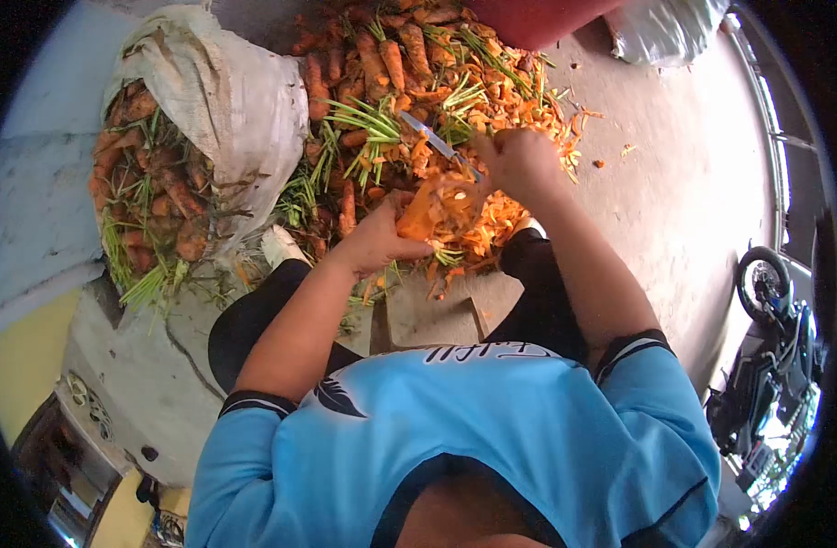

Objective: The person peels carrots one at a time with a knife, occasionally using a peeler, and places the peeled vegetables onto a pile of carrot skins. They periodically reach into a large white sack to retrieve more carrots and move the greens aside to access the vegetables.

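My left hand (379, 239) has its fingers wrapped round a bright orange carrot (420, 216), the far end of which is smeared by motion. Up and to the right of it, my right hand (522, 164) is closed on a knife (427, 136) with a pale blade that points up and to the left. The knife's handle is mostly hidden by the fingers. Beneath both hands lies a heap of orange peelings (500, 224) and green stalks. Unpeeled carrots (371, 66) with soil on them are piled just beyond, some with green tops (368, 126).
On the left a white woven sack (254, 119) lies open, with dirty carrots (167, 196) spilling from its mouth. A red container (537, 18) and a pale plastic bag (669, 32) stand at the top. A motorcycle (774, 347) is parked at the right.
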`<act>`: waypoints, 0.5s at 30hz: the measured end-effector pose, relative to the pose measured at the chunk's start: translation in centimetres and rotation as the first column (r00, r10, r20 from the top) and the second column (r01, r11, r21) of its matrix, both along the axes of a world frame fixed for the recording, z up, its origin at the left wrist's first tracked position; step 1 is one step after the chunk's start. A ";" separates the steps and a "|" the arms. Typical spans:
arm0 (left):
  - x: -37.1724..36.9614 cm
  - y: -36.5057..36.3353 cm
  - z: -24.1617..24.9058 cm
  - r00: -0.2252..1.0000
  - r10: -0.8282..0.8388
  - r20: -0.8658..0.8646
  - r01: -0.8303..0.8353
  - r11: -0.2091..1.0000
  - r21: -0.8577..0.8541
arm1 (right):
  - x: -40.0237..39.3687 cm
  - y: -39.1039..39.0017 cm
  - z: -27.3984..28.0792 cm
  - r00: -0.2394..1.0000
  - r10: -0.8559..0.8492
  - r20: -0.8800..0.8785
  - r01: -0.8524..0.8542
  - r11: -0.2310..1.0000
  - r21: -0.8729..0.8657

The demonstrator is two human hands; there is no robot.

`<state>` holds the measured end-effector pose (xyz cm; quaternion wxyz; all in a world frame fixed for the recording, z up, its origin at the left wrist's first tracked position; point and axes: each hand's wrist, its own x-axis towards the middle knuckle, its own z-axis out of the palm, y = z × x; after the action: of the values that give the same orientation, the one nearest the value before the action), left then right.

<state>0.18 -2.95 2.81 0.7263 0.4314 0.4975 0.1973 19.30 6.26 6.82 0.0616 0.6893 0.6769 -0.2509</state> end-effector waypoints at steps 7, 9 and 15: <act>-0.6 -0.3 -1.4 0.986 -0.138 0.092 0.141 0.990 -0.023 | -1.2 -1.0 -3.9 0.995 0.099 0.031 -0.099 0.995 0.007; -0.6 -0.2 -1.3 0.987 -0.148 0.065 0.149 0.989 -0.020 | 1.1 1.6 -4.6 0.979 0.068 0.192 -0.051 0.994 -0.095; -0.2 -0.3 -3.2 0.983 -0.173 -0.067 0.174 0.985 -0.001 | -0.7 0.9 -3.8 0.996 -0.026 0.081 0.024 0.999 0.031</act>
<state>-0.06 -3.26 -0.36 0.7226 0.4812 0.4816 0.1198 18.61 7.19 3.02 0.0757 0.7082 0.6688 -0.2131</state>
